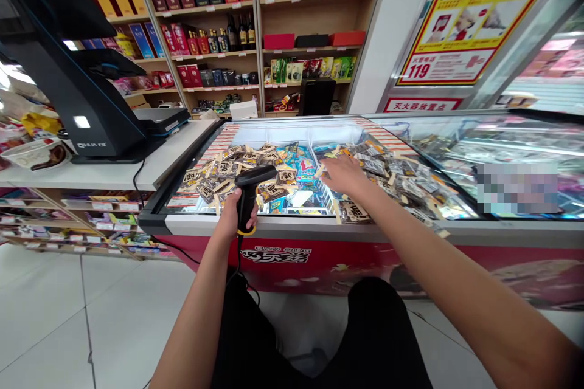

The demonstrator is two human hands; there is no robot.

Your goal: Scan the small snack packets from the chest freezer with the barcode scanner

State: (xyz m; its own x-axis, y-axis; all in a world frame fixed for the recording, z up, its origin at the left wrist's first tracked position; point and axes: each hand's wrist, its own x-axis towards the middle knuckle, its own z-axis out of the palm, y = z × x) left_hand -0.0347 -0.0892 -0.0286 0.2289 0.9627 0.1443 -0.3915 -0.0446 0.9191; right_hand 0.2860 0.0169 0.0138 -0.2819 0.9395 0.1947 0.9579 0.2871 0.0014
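Observation:
My left hand is wrapped around the grip of a black handheld barcode scanner, its head tilted over the freezer's front part. A cable runs down from its yellow-edged base. My right hand reaches over the packets near the white wire divider, its fingers stretched to the left and partly blurred. Nothing is clearly held in it. Small brown and black snack packets with sticks lie heaped on the left of the glass. Another heap of such packets spreads to the right of my right hand.
The red chest freezer stands before my knees; blue packages lie inside it. To the left, a counter bears a black checkout terminal. Shelves of boxes and bottles rise behind. A fire-safety poster hangs at right.

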